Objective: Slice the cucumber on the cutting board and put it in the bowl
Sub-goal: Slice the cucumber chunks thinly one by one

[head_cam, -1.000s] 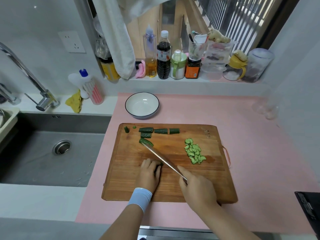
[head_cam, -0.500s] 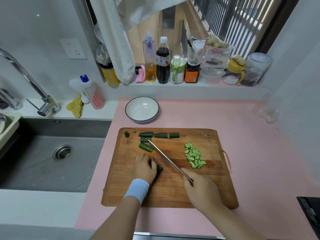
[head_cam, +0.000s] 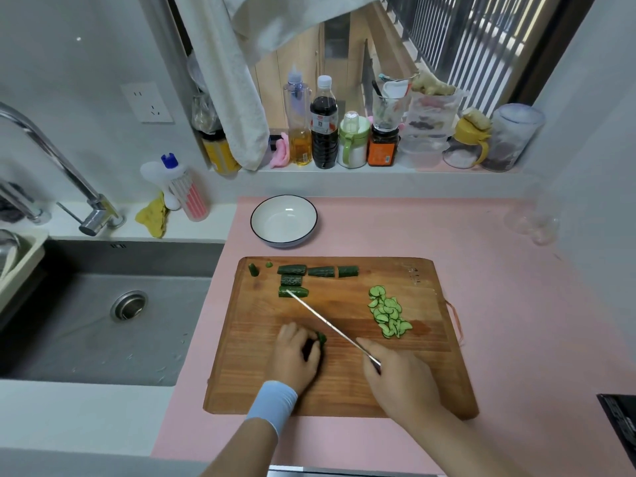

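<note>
Mid cutting board (head_cam: 344,394), left hand (head_cam: 295,354) grips a firm, likely slippery cucumber piece (head_cam: 321,338) by its skin; right hand (head_cam: 401,382) grips the knife (head_cam: 327,325).

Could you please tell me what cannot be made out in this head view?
1. The left hand hides most of the cucumber piece; its length is unclear.
2. The right hand covers the knife handle.
3. The right edge cuts off the black object.
4. The bottle label is too small to read.
</note>
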`<act>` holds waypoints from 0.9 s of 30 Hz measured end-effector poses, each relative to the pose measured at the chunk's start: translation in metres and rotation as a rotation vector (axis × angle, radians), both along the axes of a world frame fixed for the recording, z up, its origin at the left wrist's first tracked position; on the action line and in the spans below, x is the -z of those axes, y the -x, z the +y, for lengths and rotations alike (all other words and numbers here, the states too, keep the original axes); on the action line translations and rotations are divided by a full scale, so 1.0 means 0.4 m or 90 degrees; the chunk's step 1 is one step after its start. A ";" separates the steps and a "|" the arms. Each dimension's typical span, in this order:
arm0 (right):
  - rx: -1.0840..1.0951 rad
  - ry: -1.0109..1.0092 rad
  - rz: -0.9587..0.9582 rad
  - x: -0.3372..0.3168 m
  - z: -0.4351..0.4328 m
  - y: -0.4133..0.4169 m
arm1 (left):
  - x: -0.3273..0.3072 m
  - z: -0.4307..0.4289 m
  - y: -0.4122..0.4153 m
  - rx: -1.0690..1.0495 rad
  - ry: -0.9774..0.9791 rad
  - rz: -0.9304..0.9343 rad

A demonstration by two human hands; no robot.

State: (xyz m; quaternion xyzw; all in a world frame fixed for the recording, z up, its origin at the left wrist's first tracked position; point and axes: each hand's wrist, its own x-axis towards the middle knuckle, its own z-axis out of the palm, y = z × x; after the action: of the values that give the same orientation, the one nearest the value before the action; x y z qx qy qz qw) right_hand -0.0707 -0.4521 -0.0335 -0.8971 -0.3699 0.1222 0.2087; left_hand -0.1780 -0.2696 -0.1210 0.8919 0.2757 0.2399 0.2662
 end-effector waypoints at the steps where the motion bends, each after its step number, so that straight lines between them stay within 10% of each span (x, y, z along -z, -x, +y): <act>1: -0.017 0.004 -0.020 0.003 0.001 0.006 | 0.005 -0.016 0.005 0.007 -0.008 -0.011; 9: -0.096 0.053 -0.152 0.013 0.004 0.039 | 0.034 -0.026 0.003 0.005 -0.019 -0.059; 27: -0.084 0.144 0.008 -0.036 0.013 0.047 | 0.023 -0.029 -0.004 -0.003 0.010 -0.036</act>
State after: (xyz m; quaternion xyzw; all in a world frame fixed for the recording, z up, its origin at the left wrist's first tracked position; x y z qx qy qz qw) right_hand -0.0895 -0.4469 -0.0189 -0.8878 -0.4104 0.1825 0.1003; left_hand -0.1764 -0.2811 -0.1302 0.8820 0.2721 0.2633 0.2806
